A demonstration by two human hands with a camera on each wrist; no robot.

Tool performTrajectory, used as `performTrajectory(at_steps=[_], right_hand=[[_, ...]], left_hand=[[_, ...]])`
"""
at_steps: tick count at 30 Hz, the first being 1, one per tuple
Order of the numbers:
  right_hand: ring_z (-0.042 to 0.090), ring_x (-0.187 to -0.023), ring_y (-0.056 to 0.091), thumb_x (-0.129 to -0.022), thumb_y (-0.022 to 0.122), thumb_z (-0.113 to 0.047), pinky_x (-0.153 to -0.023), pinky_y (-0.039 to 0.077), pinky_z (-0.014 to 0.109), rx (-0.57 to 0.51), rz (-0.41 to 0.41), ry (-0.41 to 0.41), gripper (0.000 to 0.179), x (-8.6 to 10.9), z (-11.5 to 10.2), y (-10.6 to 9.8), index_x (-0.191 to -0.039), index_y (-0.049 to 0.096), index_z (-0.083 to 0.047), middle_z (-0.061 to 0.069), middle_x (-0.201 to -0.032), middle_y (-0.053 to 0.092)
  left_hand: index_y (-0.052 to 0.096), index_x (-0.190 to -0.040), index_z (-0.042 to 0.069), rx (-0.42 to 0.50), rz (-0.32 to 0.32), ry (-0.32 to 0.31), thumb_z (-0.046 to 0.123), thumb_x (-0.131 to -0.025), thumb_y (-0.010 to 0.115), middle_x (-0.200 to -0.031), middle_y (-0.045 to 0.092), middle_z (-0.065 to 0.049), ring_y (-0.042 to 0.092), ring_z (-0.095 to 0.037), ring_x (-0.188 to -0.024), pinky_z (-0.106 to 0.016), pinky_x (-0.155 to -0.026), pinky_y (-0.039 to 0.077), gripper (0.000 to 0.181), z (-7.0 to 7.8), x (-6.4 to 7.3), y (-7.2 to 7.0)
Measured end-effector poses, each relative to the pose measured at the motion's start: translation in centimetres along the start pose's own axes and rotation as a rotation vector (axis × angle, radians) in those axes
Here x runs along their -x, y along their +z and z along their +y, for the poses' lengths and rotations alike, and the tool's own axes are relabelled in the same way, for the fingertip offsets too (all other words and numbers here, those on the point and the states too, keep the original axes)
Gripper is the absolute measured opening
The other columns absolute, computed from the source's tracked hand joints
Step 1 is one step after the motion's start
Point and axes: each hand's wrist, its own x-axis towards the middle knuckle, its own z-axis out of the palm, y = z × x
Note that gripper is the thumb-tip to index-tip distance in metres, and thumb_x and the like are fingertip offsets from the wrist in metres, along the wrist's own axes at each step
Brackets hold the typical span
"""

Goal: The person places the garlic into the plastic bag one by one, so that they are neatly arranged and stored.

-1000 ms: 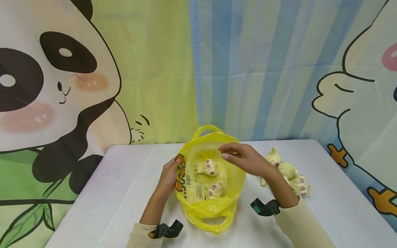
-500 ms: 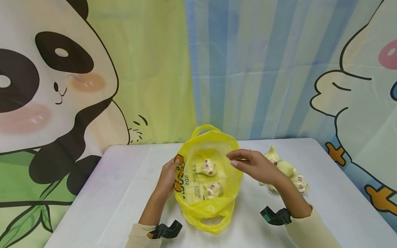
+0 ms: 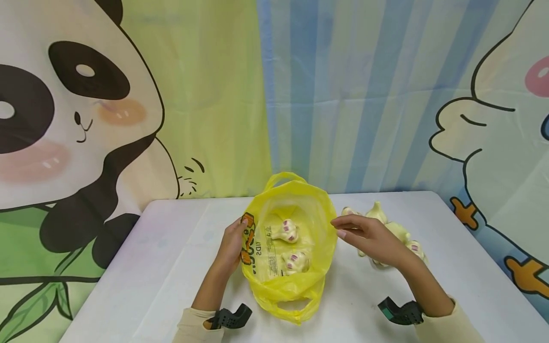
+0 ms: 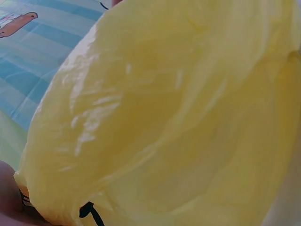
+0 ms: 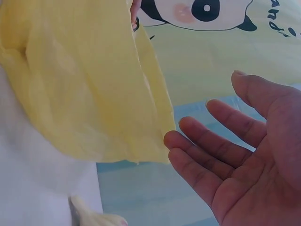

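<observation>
A yellow plastic bag [image 3: 319, 205] stands with its mouth open in the middle of the head view, and its wall fills most of the left wrist view. Inside lie two garlic bulbs, one farther back [image 3: 289, 231] and another garlic bulb [image 3: 296, 262] nearer. My left hand [image 3: 230, 245] pinches the bag's left rim, thumb on the inner side. At the opposite rim is my right hand [image 3: 373, 237], holding nothing; the right wrist view shows its fingers [image 5: 214, 141] loosely extended beside the bag's edge. Whether they touch it, I cannot tell.
Several garlic bulbs [image 3: 398, 232] lie in a group on the white table [image 3: 188, 267], right of the bag and partly hidden behind my right hand. Behind the table hangs a printed cloth backdrop [image 3: 214, 95]. Each wrist carries a small black camera [image 3: 233, 316].
My right hand has drawn back rightward, from over the bag's mouth to just beside its right rim. A garlic bulb behind that hand has come into view. The left hand keeps its hold.
</observation>
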Motion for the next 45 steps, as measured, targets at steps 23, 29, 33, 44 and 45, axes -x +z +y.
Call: performTrajectory(at_steps=[23, 29, 33, 44, 45], right_hand=[[0.007, -0.107, 0.06, -0.094, 0.061, 0.002, -0.084, 0.05, 0.019, 0.104, 0.175, -0.107, 0.029, 4.7, 2.9, -0.9, -0.122, 0.065, -0.006, 0.006, -0.115, 0.065], [0.001, -0.117, 0.052, -0.093, 0.061, 0.005, -0.086, 0.048, 0.015, 0.099, 0.247, -0.111, 0.032, 5.9, 5.0, -1.4, -0.123, 0.064, -0.005, 0.011, -0.121, 0.062], [-0.001, -0.124, 0.045, -0.092, 0.063, 0.003, -0.087, 0.046, 0.015, 0.092, 0.27, -0.076, 0.033, 6.3, 5.9, -1.9, -0.124, 0.063, -0.005, 0.012, -0.124, 0.06], [0.0, -0.116, 0.055, -0.092, 0.063, 0.003, -0.087, 0.047, 0.016, 0.078, 0.373, -0.038, 0.03, 7.0, 7.7, -3.1, -0.122, 0.062, 0.0, 0.016, -0.122, 0.061], [0.001, -0.116, 0.055, -0.092, 0.063, 0.003, -0.087, 0.047, 0.016, 0.075, 0.385, -0.032, 0.03, 7.1, 7.8, -3.2, -0.122, 0.062, 0.0, 0.015, -0.122, 0.061]], left_hand=[[0.051, -0.139, 0.006, -0.002, 0.014, 0.011, 0.032, -0.106, 0.04, -0.11, 0.059, -0.025, 0.059, -0.039, -0.097, -0.045, -0.083, 0.05, 0.043, -0.1, -0.1, 0.0], [0.051, -0.138, 0.006, -0.013, 0.008, 0.0, 0.033, -0.106, 0.041, -0.108, 0.058, -0.024, 0.059, -0.036, -0.095, -0.045, -0.083, 0.049, 0.044, -0.2, -0.2, 0.0], [0.05, -0.139, 0.005, -0.012, 0.008, 0.001, 0.032, -0.106, 0.04, -0.109, 0.058, -0.024, 0.059, -0.036, -0.095, -0.045, -0.082, 0.049, 0.044, -0.2, -0.2, 0.0], [0.049, -0.14, 0.006, -0.001, 0.004, -0.003, 0.032, -0.106, 0.038, -0.111, 0.057, -0.027, 0.057, -0.042, -0.099, -0.048, -0.083, 0.049, 0.044, -0.3, -0.2, 0.1], [0.048, -0.14, 0.006, 0.0, 0.0, -0.003, 0.032, -0.106, 0.038, -0.111, 0.057, -0.027, 0.057, -0.042, -0.099, -0.048, -0.084, 0.049, 0.044, -0.3, -0.2, 0.2]])
